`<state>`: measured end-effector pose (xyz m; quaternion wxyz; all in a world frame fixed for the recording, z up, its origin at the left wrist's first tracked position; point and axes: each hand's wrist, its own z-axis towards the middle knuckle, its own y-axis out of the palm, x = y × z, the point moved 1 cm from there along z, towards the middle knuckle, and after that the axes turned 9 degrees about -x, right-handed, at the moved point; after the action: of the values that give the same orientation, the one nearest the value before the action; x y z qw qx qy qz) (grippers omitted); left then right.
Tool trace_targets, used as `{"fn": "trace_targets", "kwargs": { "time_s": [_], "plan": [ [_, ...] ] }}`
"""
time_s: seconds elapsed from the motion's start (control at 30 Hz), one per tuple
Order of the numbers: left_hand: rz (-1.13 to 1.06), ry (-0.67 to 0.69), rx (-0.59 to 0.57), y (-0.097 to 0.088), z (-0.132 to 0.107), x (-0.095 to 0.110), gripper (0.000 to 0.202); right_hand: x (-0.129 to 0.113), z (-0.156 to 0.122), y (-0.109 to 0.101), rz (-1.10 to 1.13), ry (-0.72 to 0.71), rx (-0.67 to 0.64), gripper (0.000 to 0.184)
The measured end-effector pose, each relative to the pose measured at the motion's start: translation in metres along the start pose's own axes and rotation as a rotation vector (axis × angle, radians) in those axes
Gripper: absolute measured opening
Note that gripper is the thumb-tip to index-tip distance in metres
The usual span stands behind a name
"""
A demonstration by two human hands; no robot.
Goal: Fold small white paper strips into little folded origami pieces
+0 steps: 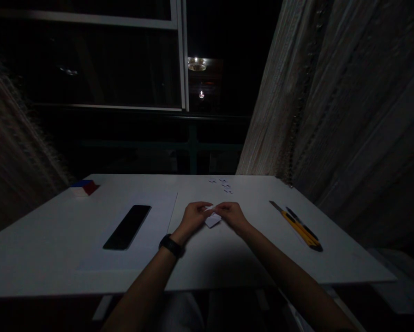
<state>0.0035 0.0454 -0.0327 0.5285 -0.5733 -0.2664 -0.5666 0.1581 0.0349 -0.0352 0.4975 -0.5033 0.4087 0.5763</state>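
Both my hands meet over the middle of a white table (54, 249) in dim light. My left hand (193, 216), with a dark watch on its wrist, pinches one side of a small folded piece of white paper (213, 220). My right hand (231, 214) pinches the other side of the same paper. The paper rests low, at or just above the tabletop. Its exact shape is hard to make out in the dark.
A black phone (128, 227) lies on a white sheet (158, 216) to the left. A yellow utility knife (298, 227) and a dark pen (302, 222) lie to the right. Several tiny paper bits (222, 184) sit farther back. A red-blue-white block (84, 187) is at the far left corner. Curtains hang on both sides.
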Motion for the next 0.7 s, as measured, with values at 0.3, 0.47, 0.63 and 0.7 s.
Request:
{"fn": "trace_targets", "kwargs": {
  "time_s": [0.3, 0.47, 0.63, 0.7],
  "plan": [
    [0.12, 0.048, 0.06, 0.0, -0.003, 0.01, 0.034, 0.005, 0.002, 0.001, -0.083, -0.051, 0.0, 0.027],
    [0.187, 0.027, 0.072, -0.002, -0.002, 0.009, 0.038, 0.005, 0.0, 0.003, -0.064, -0.059, -0.056, 0.03],
    [0.193, 0.081, -0.03, -0.004, -0.002, 0.01, 0.034, 0.002, -0.001, 0.004, -0.053, -0.057, -0.078, 0.03],
    [0.23, 0.104, -0.069, -0.004, -0.003, 0.012, 0.032, 0.0, -0.001, 0.004, -0.054, -0.059, -0.087, 0.03]
  ]
}}
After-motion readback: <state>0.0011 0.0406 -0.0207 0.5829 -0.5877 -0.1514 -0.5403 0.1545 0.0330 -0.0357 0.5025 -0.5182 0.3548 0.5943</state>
